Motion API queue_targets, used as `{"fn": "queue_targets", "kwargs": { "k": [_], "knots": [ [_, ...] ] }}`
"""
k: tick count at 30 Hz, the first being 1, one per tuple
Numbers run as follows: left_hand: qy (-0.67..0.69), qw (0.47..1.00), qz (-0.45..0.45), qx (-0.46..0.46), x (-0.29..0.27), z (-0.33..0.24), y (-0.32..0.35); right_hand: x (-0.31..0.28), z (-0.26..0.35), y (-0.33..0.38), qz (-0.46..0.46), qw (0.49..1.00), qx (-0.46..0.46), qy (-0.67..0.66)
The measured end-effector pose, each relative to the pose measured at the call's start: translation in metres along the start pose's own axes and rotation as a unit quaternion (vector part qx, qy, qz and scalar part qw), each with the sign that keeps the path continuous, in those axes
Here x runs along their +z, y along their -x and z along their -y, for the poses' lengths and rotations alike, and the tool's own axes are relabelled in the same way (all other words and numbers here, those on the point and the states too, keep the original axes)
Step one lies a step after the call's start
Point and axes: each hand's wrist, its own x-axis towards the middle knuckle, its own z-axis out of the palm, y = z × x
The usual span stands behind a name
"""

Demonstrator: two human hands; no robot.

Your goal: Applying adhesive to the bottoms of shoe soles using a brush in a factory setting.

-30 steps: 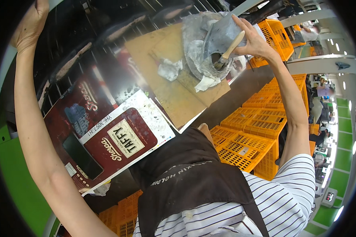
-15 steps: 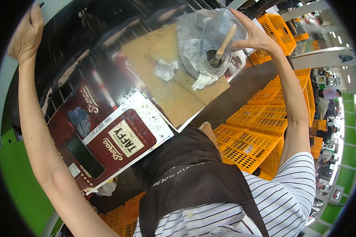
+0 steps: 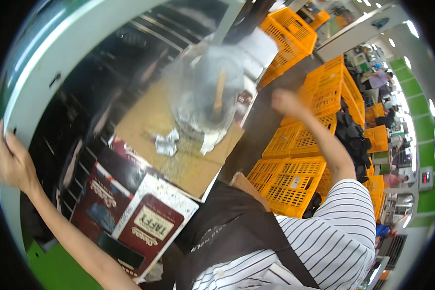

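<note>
My left hand (image 3: 15, 162) is closed on the edge of a pale grey-green frame (image 3: 65, 46) at the far left. The frame surrounds a clear, shiny pane, and dark slats show behind it. My right hand (image 3: 287, 104) is blurred by motion, off to the right of the cardboard and near the crates; its fingers cannot be made out. A plastic-lined container (image 3: 188, 104) stands on brown cardboard (image 3: 145, 113), looking hazy as if behind the pane. A wooden-handled brush (image 3: 220, 92) leans in it. Crumpled white tissue (image 3: 166, 143) lies beside it.
Dark red and white printed boards (image 3: 154, 217) lie nearer me, with a black phone (image 3: 121, 251) on them. Stacked orange crates (image 3: 295, 181) line the right side, with black cloth (image 3: 350, 133) among them. Several people work in the background at right.
My left hand has come down with the frame, which now reaches further across the view. My right hand has left the plastic-lined container and moved down, away from it. The view has shifted.
</note>
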Motion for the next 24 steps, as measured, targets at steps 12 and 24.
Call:
{"fn": "queue_targets", "kwargs": {
  "k": [12,24],
  "knots": [
    [-0.005,0.997,0.079,0.007,-0.038,-0.033,-0.025,0.058,0.130,0.179,0.463,0.858,-0.007,-0.220],
    [-0.066,0.986,0.150,-0.006,-0.061,-0.039,-0.021,0.051,0.008,0.150,0.373,0.897,0.037,-0.235]
  ]
}}
